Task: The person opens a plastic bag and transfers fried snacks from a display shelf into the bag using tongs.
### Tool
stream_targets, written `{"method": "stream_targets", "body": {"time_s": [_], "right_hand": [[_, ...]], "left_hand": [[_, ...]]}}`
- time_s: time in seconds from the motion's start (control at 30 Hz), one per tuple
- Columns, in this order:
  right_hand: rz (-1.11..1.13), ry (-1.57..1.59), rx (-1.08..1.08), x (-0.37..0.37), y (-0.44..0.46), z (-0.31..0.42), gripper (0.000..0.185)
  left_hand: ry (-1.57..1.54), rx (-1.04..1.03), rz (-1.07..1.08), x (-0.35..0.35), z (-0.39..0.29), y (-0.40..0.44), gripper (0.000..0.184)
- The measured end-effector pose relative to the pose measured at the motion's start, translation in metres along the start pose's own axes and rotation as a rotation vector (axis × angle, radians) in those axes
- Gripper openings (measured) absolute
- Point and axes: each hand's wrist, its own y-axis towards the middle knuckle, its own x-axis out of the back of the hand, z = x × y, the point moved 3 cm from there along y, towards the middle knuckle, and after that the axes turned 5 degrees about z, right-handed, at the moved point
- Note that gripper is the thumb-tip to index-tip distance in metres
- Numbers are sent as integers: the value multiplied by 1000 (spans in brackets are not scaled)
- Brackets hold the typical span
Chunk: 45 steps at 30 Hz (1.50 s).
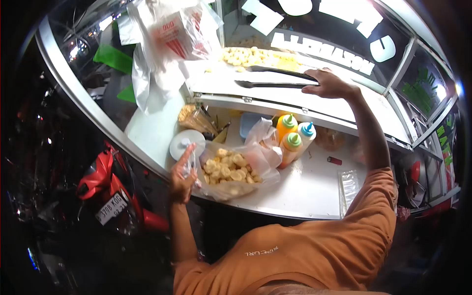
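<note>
My left hand (181, 183) grips the edge of a clear plastic bag (227, 191) at the counter's front. Round, pale yellow food pieces (231, 167) fill the bag, whose mouth gapes. Up at the display shelf, my right hand (328, 83) is closed around the handle end of black tongs (280, 85). The tongs' arms are spread apart and point left, with nothing between their tips. Just beyond the tips lies a pile of similar food pieces (243, 56) on the white shelf.
Behind the bag stand several squeeze bottles (291, 142) with green and blue caps. A round white lid (187, 144) and a jar (199, 123) are at the left. White plastic bags (174, 42) hang upper left. A red motorbike (110, 182) is parked beside the stall.
</note>
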Motion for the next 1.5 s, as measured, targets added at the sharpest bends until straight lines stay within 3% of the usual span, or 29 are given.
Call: {"method": "stream_targets", "body": {"time_s": [0.1,0.17,0.37,0.47,0.6,1.07,1.5], "right_hand": [[260,-92,-320,-41,54,-33,67],[290,-65,-449,-68,95,-36,76],[197,-1,-493,-133,247,-50,81],[95,68,-474,-150,297,-56,73],[74,123,-474,-156,327,-49,56],[71,-48,-320,-120,245,-73,51],[66,-3,-126,-34,91,-11,48]], "left_hand": [[-29,11,5,-1,-1,2,68],[-13,15,-1,0,-1,5,68],[113,-66,19,14,9,14,68],[33,55,0,23,15,12,68],[35,64,-10,23,13,24,68],[-24,67,-2,18,18,21,75],[-91,49,-31,12,24,17,75]]}}
